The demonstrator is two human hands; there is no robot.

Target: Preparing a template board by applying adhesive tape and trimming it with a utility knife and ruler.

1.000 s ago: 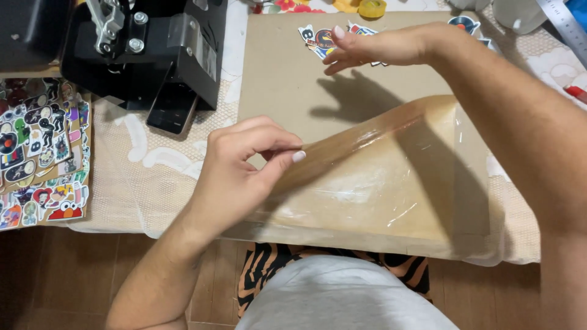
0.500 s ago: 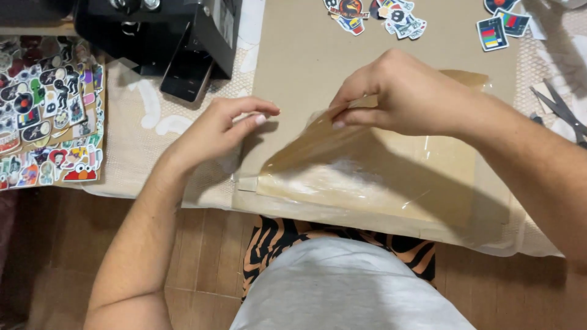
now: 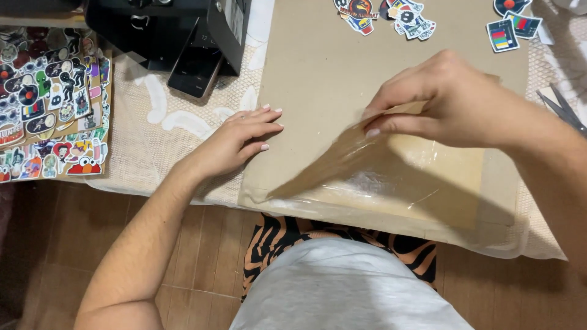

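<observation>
A worktop (image 3: pixel 153 153) covered in a cream woven cloth stood over a brown wood-plank floor (image 3: pixel 202 256), and carried a large flat sheet of brown cardboard (image 3: pixel 318 79). On the cardboard's near edge lay a clear glossy plastic film (image 3: pixel 379 183), its left corner lifted off a tan backing sheet (image 3: pixel 440 177) below it.

The right hand (image 3: pixel 452 104) reached in from the right, forearm low across the board, its grip narrow, thumb and fingertips pinched on the raised corner of the film. The left hand (image 3: pixel 241 137) lay flat, palm down and fingers spread open, pressing the cardboard's left edge just beside the film; it held nothing.

A black boxy machine (image 3: pixel 165 30) was cut off by the upper frame, a dark smartphone (image 3: pixel 195 70) leaning at its foot. A board crowded with colourful cartoon stickers (image 3: pixel 49 116) ran off the left edge. Loose stickers (image 3: pixel 391 15) lay scattered along the far end of the cardboard, partly cropped. Grey metal scissors (image 3: pixel 562 107) showed only in part at right. The person's grey top and a tiger-striped cloth (image 3: pixel 275 244) filled the foreground.
</observation>
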